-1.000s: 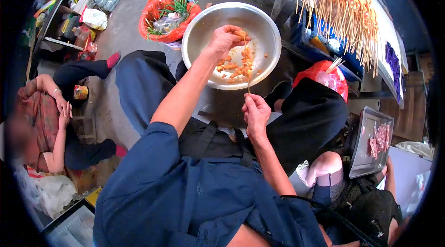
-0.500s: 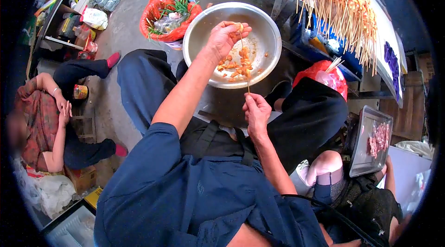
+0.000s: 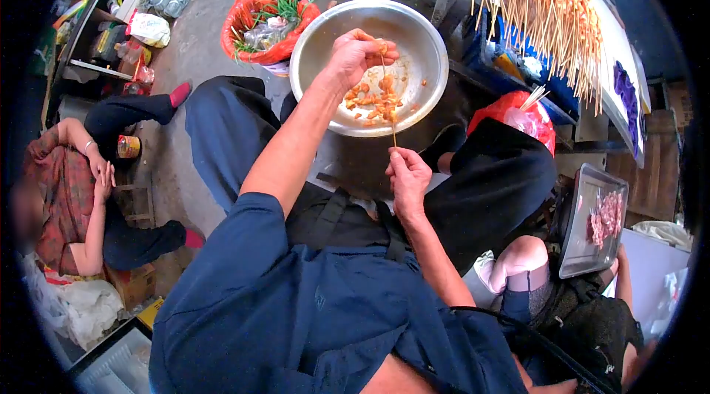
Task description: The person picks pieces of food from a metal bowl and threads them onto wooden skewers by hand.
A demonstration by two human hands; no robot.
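My right hand (image 3: pixel 409 181) pinches the lower end of a thin wooden skewer (image 3: pixel 393 136), which points up and away over the near rim of a wide metal basin (image 3: pixel 305 72). Orange marinated meat pieces are threaded along the skewer's middle. Above the basin, my left hand (image 3: pixel 358 57) is closed on a small orange piece of meat (image 3: pixel 382 47) at the skewer's far tip; the fingers partly cover it. Loose marinated meat pieces (image 3: pixel 360 98) lie in the basin, below the skewer.
Rows of loaded skewers (image 3: pixel 540 2) lie on a table at upper right. A red bag (image 3: pixel 503 109) with bare sticks stands below. A red-lined bucket (image 3: pixel 240 17) of greens is beside the basin. One person (image 3: pixel 59 194) sits at left; another at right has a meat tray (image 3: pixel 573 246).
Both hands keep their holds on the skewer and the meat piece, with almost no movement. The whole view has shifted slightly.
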